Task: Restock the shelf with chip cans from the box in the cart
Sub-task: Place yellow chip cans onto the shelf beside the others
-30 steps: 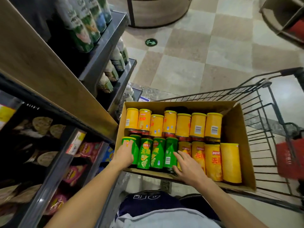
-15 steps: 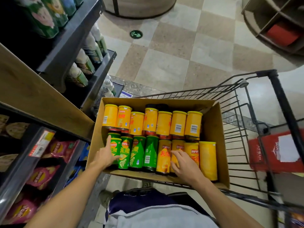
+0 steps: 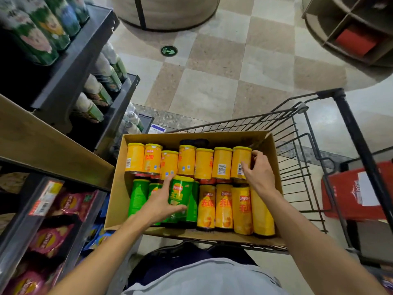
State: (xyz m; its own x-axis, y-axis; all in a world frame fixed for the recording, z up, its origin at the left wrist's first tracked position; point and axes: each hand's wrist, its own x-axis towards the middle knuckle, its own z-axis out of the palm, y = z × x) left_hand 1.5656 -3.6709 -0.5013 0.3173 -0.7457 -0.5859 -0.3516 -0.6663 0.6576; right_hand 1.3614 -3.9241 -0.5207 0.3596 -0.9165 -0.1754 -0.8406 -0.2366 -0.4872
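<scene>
Both hands are reaching into the cardboard box (image 3: 119, 188) sitting in the wire shopping cart (image 3: 297, 158). Left hand (image 3: 161, 203) is wrapping its fingers and thumb around a green chip can (image 3: 180, 194), which is sitting raised above the other green cans (image 3: 138, 196) in the near row. Right hand (image 3: 258, 169) is gripping the rightmost yellow can (image 3: 239, 160) of the far row, fingers curling over its far side against the box wall and thumb lying across its front. Six more yellow cans (image 3: 187, 160) are lying in that far row, and four orange-yellow cans (image 3: 224, 206) are filling the near row to the right of the green ones. Just left of the box, the shelf (image 3: 42, 141) is showing pink snack bags (image 3: 51, 241) on a lower level.
</scene>
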